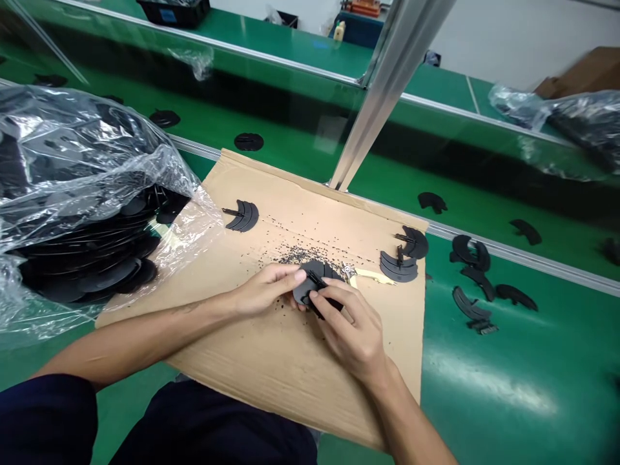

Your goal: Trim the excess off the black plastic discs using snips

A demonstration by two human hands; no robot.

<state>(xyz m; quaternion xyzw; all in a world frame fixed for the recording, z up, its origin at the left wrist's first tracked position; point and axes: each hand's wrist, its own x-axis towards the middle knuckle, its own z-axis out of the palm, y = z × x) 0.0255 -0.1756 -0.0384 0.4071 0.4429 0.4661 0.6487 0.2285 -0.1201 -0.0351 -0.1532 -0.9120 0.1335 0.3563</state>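
A round black plastic part [301, 292] is held up over the cardboard sheet [271, 368]. My left hand [271, 289] grips its left side, thumb on top. My right hand [351, 320] is closed on the right side, its fingertips at a raised narrow piece in the middle. Just beyond my right hand lie cutting pliers [371, 276] with pale yellow handles. Small black scraps [303, 253] are scattered over the cardboard behind the part. Curved black pieces lie on the sheet, one at the far left [245, 216] and two at the right [401, 266].
At left, a clear plastic bag [87, 155] lies over a stack of black discs [82, 258]. A metal post [372, 97] rises behind the cardboard. More curved black parts [472, 303] lie on the green surface [508, 374] at right. A black bin [174, 11] stands at the back.
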